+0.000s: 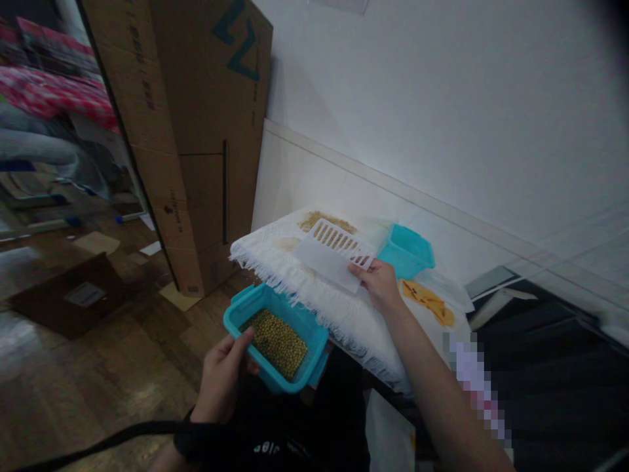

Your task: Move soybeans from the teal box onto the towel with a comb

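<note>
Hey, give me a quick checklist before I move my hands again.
1. Left hand gripping teal container: ok, thumb over its rim.
2. Greenish beans inside that container: ok.
3. Right hand holding white slotted tool: ok, by one end.
4. White cloth free of grains: not ok, tan grains lie on it.
5. Second teal container empty: cannot tell.

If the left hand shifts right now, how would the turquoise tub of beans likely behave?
The turquoise tub probably keeps its shape, given its thick rim. It may tip, since only the left hand visibly grips it, at one side. The small round beans look loose, so they would likely roll.
</note>
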Action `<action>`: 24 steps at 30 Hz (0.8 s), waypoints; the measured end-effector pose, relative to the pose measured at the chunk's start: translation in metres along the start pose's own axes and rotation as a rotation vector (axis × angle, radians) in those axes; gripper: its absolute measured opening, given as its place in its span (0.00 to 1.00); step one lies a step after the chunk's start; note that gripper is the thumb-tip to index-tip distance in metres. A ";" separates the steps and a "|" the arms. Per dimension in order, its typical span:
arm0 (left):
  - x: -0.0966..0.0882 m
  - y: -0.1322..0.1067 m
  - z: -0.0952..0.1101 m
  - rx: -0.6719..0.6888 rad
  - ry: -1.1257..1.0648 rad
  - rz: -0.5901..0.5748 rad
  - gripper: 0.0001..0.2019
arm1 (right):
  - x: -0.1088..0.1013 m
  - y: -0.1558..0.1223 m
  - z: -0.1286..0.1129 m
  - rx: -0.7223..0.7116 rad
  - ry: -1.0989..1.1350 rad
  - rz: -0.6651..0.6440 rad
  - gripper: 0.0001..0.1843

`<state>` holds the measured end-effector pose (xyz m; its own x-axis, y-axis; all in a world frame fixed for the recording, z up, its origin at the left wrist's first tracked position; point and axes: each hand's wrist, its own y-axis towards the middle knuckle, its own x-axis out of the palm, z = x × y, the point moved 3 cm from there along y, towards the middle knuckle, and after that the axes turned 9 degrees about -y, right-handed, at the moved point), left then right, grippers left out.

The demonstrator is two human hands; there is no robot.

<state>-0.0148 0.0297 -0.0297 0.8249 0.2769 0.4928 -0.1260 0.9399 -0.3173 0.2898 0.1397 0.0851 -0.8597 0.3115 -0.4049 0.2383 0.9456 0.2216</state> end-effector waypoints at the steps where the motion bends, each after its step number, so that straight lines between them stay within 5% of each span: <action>1: 0.000 0.001 -0.001 -0.002 0.001 0.004 0.19 | -0.003 0.002 0.005 0.051 0.080 -0.096 0.25; 4: 0.000 0.002 -0.002 -0.013 0.016 0.012 0.19 | 0.003 0.007 0.016 0.143 0.206 -0.302 0.23; 9: 0.000 0.003 -0.001 -0.014 0.041 0.020 0.21 | 0.027 0.028 0.028 0.177 0.245 -0.457 0.21; 18: -0.010 0.013 -0.011 -0.037 0.097 0.032 0.24 | 0.065 0.104 0.027 0.175 0.226 -0.466 0.25; 24: -0.008 0.013 -0.008 -0.048 0.093 0.027 0.24 | 0.083 0.129 0.025 0.124 0.199 -0.359 0.27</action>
<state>-0.0188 0.0383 -0.0446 0.8694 0.2802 0.4069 -0.1241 0.9210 -0.3692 0.2607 0.2902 0.0582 -0.9655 -0.0523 -0.2550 -0.0499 0.9986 -0.0159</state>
